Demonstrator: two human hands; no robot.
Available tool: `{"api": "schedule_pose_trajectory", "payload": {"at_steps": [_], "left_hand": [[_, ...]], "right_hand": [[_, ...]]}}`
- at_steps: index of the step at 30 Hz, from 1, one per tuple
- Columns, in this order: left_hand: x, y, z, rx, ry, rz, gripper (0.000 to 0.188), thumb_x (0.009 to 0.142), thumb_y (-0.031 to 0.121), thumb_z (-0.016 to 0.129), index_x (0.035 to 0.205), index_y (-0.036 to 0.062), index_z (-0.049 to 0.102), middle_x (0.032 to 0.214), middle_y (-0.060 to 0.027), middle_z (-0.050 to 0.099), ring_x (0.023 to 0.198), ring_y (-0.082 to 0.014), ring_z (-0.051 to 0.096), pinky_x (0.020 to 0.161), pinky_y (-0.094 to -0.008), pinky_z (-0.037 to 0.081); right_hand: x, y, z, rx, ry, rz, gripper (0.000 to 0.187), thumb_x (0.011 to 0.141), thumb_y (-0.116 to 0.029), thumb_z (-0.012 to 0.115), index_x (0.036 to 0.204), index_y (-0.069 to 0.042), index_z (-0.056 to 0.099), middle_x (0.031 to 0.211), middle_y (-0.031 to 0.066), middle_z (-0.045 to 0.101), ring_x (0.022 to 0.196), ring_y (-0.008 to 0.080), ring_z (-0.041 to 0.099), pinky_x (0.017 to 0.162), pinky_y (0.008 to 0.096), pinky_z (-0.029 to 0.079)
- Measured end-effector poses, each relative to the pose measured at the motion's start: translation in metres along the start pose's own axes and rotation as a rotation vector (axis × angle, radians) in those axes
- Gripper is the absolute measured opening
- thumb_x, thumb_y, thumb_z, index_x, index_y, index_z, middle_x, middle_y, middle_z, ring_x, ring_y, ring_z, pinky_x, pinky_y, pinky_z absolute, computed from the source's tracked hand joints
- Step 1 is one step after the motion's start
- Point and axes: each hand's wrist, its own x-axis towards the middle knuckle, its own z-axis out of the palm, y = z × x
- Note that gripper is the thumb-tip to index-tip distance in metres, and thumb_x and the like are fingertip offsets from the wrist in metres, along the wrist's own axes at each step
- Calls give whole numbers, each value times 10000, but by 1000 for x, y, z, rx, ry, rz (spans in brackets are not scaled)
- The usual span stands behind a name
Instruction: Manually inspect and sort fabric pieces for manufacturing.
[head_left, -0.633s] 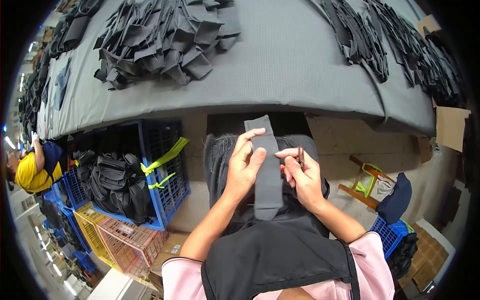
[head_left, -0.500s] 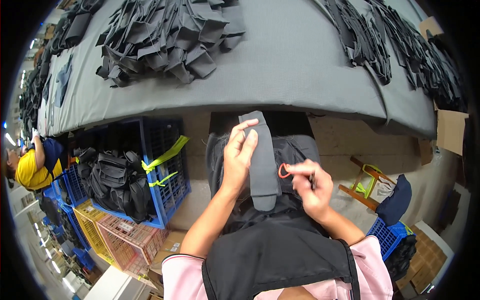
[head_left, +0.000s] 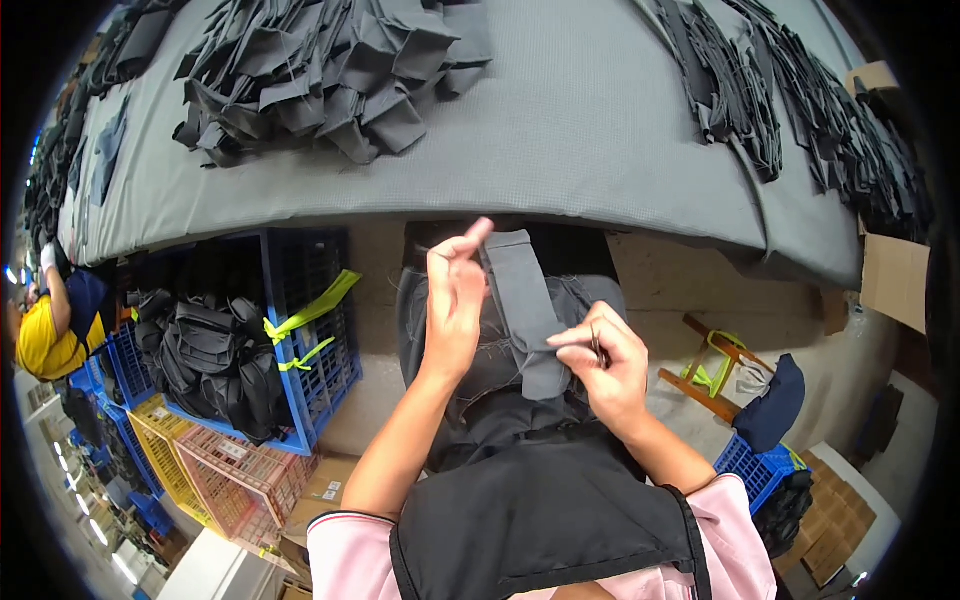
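A flat grey fabric strip [head_left: 528, 305] lies lengthwise over my lap, on dark cloth with loose threads. My left hand [head_left: 455, 305] is beside the strip's left edge, its fingers stretched out and slightly blurred, holding nothing. On the other side, my right hand [head_left: 605, 365] is closed, with thumb and index fingertip together at the strip's right edge. Whether they pinch the fabric I cannot tell. A small dark tool [head_left: 600, 347] shows between the curled fingers of that hand; most of it is hidden, so its exact kind is unclear.
Ahead stands a grey-covered table [head_left: 560, 150] bearing a heap of grey fabric pieces [head_left: 330, 80] and dark strips [head_left: 730, 90]. At left is a blue crate [head_left: 310, 400] of black bags [head_left: 215, 350]. A wooden stool frame [head_left: 715, 375] stands at right. A person in yellow [head_left: 55, 335] is far left.
My left hand has lifted off the strip and moved slightly left. My right hand has come in to the strip's right edge. The orange loop at its fingers is now out of sight.
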Motion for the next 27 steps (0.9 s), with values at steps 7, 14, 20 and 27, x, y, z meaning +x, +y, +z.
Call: {"api": "schedule_pose_trajectory", "payload": {"at_steps": [7,14,20,27], "left_hand": [[-30,18,2,256,-364,107,389,710,246,762,999,50,592,1293,-155,424,1171,-292,459,962,-402,378],[-40,27,22,196,-135,-91,150,778,65,670,780,-25,550,819,-49,547,748,-108,512,664,-232,404],[-48,22,29,112,-4,-159,198,786,60,665,729,-26,496,715,-22,450,671,-85,405,601,-233,345],[-49,24,34,96,-7,-194,220,781,59,671,722,-25,476,712,-23,446,684,-96,404,623,-240,355]], "right_hand": [[0,16,-4,317,-97,274,184,845,-107,656,726,-25,541,736,-41,516,659,12,420,563,190,321],[5,7,-11,456,-79,343,177,882,-117,604,1023,-24,551,834,-19,559,660,25,454,569,187,391],[-7,8,-32,-372,118,-263,327,697,-4,708,1001,-30,592,802,95,597,641,201,596,580,268,458],[-5,14,-40,-576,59,-489,338,672,-77,729,991,-48,621,816,57,621,611,224,571,532,307,427]]}}
